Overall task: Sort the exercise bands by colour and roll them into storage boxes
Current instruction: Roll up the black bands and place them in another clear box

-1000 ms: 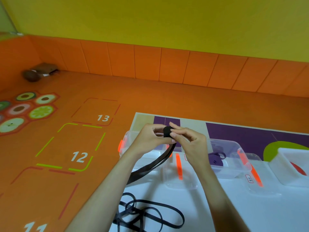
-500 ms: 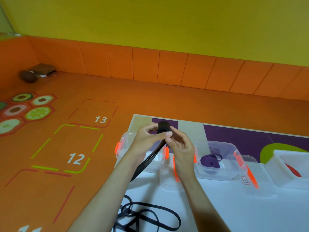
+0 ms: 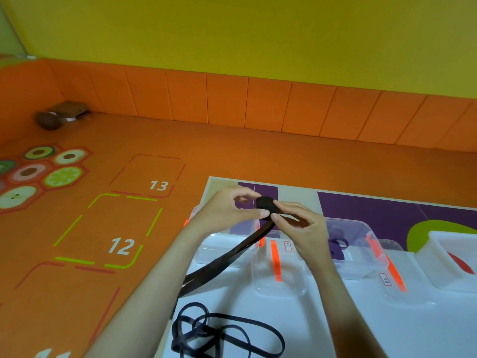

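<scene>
- Above the far left corner of the table (image 3: 335, 329), the left hand (image 3: 227, 213) and right hand (image 3: 299, 228) meet around a small black roll (image 3: 265, 204) of exercise band. Thumb and fingers of each hand pinch it from that hand's own side.
- From the roll, the unrolled strip (image 3: 227, 262) hangs down toward the table's left edge. It crosses in front of a clear storage box (image 3: 219, 250) that sits under the left hand, then slips behind the left forearm.
- Near the front edge, a tangle of loose black bands (image 3: 222, 332) lies on the white top between the two forearms.
- Just right of the first box, a clear lid (image 3: 280, 280) with an orange clip lies flat, with the right wrist in front of part of it.
- Further right, a second clear box (image 3: 361, 254) holds a purple band (image 3: 338, 248), partly hidden by the right hand.
- Another lid (image 3: 402, 288) with an orange clip lies in front of that box.
- Toward the right end stands a white box (image 3: 444, 257) with something red inside, too cut off to identify.
- Beyond the left edge spreads the orange floor (image 3: 103, 228) with squares numbered 12 and 13.
- A blurred brown object (image 3: 60, 117) sits in the floor's far corner.
</scene>
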Motion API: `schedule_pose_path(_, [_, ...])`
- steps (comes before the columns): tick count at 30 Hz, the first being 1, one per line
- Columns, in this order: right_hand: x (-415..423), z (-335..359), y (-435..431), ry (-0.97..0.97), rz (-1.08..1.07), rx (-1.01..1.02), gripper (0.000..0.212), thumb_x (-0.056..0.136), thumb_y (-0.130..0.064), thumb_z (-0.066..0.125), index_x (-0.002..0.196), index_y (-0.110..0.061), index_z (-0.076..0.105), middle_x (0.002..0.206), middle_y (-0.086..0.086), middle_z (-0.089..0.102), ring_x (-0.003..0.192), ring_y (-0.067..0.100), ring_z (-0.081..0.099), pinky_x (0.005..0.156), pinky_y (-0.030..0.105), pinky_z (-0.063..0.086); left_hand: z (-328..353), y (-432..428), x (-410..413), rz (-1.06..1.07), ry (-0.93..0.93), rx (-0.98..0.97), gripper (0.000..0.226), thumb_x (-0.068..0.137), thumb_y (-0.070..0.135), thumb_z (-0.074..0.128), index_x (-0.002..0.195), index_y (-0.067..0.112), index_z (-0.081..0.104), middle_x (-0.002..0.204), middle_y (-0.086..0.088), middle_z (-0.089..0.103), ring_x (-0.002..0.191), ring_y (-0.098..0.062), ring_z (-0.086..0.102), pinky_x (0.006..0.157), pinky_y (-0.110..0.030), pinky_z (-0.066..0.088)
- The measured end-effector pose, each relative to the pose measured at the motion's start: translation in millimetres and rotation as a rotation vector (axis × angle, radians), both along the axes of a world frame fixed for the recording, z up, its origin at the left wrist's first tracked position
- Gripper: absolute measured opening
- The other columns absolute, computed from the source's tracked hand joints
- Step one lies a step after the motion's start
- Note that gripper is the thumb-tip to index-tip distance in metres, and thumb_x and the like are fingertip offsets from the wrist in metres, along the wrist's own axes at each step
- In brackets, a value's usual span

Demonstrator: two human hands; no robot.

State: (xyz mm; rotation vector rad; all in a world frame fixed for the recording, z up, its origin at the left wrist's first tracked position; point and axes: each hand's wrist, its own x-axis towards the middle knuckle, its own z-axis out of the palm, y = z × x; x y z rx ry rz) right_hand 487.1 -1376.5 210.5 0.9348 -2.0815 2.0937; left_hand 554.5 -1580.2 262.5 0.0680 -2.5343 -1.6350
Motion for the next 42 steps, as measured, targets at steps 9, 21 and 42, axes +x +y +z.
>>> schedule_pose_path(9, [4,37,-9,-0.001,-0.013,-0.106,0.039,0.085,0.003,0.081,0.117,-0.017,0.076,0.112,-0.007,0.079,0.108,0.015,0.074,0.092,0.024,0.058,6,-2,1,0.003,0.045,0.430,0.024,0.089,0.008,0.082,0.113,0.010,0.079,0.106,-0.007,0.080,0.096,-0.014,0.072,0.089,-0.024,0.056])
schedule_pose_path(21, [-14,24,5,0.026,0.143,0.242,0.036,0.089,-0.004,0.078,0.122,-0.018,0.077,0.114,-0.009,0.078,0.111,0.013,0.072,0.098,0.031,0.056,-8,-9,3,0.015,0.040,0.148,0.026,0.083,0.016,0.090,0.107,0.018,0.079,0.102,0.003,0.080,0.098,-0.011,0.074,0.090,-0.024,0.056])
schedule_pose_path(42, [1,28,-17,-0.066,0.138,0.135,0.028,0.089,-0.001,0.079,0.112,-0.015,0.075,0.110,-0.004,0.078,0.108,0.013,0.073,0.089,0.022,0.057,-12,-12,8,0.088,0.118,0.189,0.018,0.089,0.014,0.084,0.106,0.013,0.078,0.090,0.013,0.075,0.079,-0.009,0.067,0.084,-0.026,0.056])
